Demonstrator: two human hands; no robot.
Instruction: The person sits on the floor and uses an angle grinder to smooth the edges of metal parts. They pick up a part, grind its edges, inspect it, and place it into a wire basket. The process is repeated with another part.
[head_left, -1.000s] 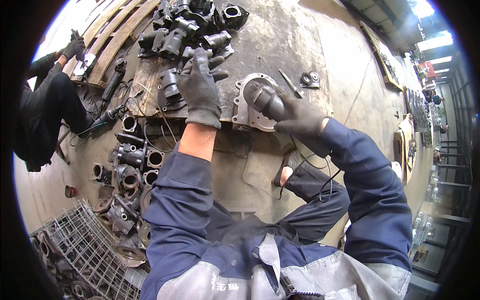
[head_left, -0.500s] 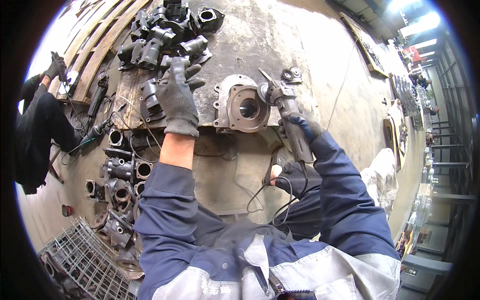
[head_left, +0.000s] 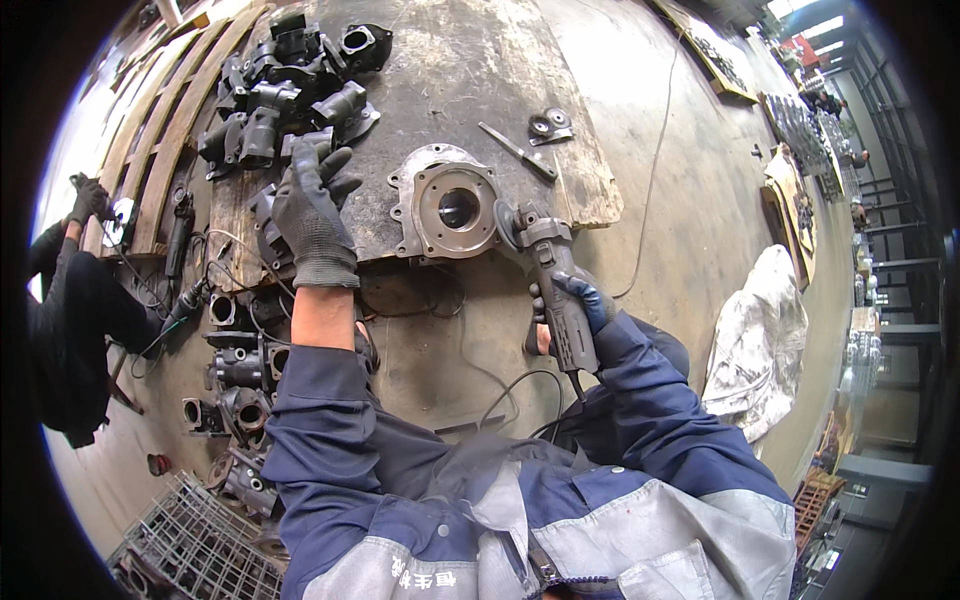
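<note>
A flanged round metal casting (head_left: 431, 212) with a hole in its middle lies near the front edge of the board-topped table (head_left: 440, 60). My right hand (head_left: 592, 298), in a dark glove, is wrapped around the body of a grey angle grinder (head_left: 557, 290). The grinder's disc (head_left: 507, 226) is close to the casting's right rim; I cannot tell whether they touch. My left hand (head_left: 318, 215), also gloved, holds nothing, its fingers apart, over the table's left part beside a black casting (head_left: 268, 215).
Several black castings (head_left: 258, 135) are heaped at the far left of the table. A flat tool (head_left: 518, 153) and a small dark part (head_left: 550, 126) lie beyond the grinder. More castings (head_left: 240, 360) and a wire basket (head_left: 195, 530) stand on the floor at left. Another person's gloved hand (head_left: 88, 200) shows at far left.
The view has shifted. My right hand has drawn the angle grinder nearer to me, uncovering the flat tool. My left hand stays open near the black castings.
</note>
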